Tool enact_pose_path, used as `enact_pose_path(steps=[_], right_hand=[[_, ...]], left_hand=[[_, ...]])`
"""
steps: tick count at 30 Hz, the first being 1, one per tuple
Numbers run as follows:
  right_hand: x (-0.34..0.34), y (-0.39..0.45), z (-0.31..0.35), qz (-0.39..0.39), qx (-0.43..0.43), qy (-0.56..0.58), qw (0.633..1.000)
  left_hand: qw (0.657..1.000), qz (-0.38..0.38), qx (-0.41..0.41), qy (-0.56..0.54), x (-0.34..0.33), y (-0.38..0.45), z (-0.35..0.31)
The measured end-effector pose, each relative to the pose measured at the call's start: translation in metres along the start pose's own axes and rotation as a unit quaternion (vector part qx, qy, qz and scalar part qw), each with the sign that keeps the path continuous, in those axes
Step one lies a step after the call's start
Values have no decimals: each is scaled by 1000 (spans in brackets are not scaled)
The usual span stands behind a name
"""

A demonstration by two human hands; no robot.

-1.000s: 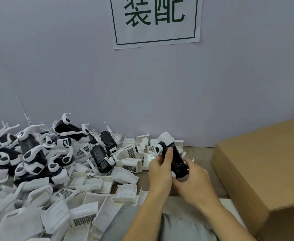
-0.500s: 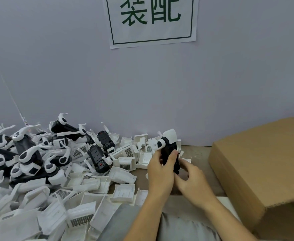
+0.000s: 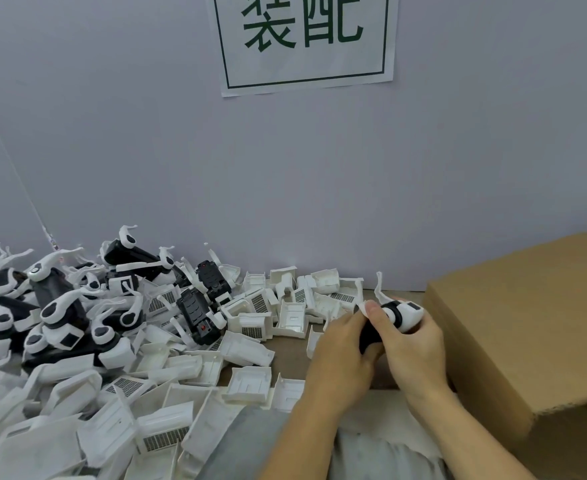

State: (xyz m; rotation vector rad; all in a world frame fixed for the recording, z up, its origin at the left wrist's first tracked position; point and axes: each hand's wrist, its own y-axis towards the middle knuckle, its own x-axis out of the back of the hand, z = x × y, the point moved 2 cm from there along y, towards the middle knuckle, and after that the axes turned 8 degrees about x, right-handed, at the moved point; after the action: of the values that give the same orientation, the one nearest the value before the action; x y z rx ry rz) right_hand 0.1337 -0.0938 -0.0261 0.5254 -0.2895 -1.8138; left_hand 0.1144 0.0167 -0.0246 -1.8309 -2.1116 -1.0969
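My left hand [image 3: 340, 351] and right hand [image 3: 415, 351] have their fingers clamped round the small black-and-white plastic assembly [image 3: 404, 315], holding it up over the surface [image 3: 290, 362]. It's just left of the brown cardboard box [image 3: 527, 323], and the heap of white plastic shells [image 3: 247, 348] lies to my left.

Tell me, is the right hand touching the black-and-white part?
Touching. In the head view the right hand curls its fingers round the black-and-white part, with no gap between them.
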Motion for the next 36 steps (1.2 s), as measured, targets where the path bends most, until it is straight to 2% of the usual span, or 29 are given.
enact_pose_path(steps=[5,9,11,13,15,17,19,20,21,22,25,30,33,36], right_hand=[[4,2,3,-46,18,-44,998],[-1,-2,7,-19,24,-10,999],[-4,-5,8,27,22,26,999],[-6,-8,6,80,10,39,996],[-6,-9,2,100,-8,38,994],[-3,-8,-1,80,-27,25,996],[-1,-6,-4,67,-47,14,997],[-1,-5,-4,65,-54,9,996],[-2,-5,-4,66,-59,6,996],[-3,-5,-4,69,-64,5,996],[-7,-7,-3,92,-80,-9,993],[-8,-12,3,172,-95,-5,980],[-11,-18,11,241,-69,28,968],[-14,-23,13,263,-73,45,961]], left_hand=[[999,26,25,-41,-1,0,-2],[996,-1,49,-72,0,1,4],[996,-37,31,-77,1,2,6],[989,-111,23,-99,5,5,5],[968,-176,78,-159,11,7,4],[917,-199,199,-282,16,6,7],[809,-155,311,-474,20,6,11],[752,-131,334,-553,22,6,11],[721,-112,339,-593,24,7,10],[716,-97,336,-604,24,7,9],[732,-86,341,-584,21,8,10],[701,-51,294,-648,22,6,11],[717,-35,286,-635,23,5,9],[746,-42,301,-593,21,6,11]])
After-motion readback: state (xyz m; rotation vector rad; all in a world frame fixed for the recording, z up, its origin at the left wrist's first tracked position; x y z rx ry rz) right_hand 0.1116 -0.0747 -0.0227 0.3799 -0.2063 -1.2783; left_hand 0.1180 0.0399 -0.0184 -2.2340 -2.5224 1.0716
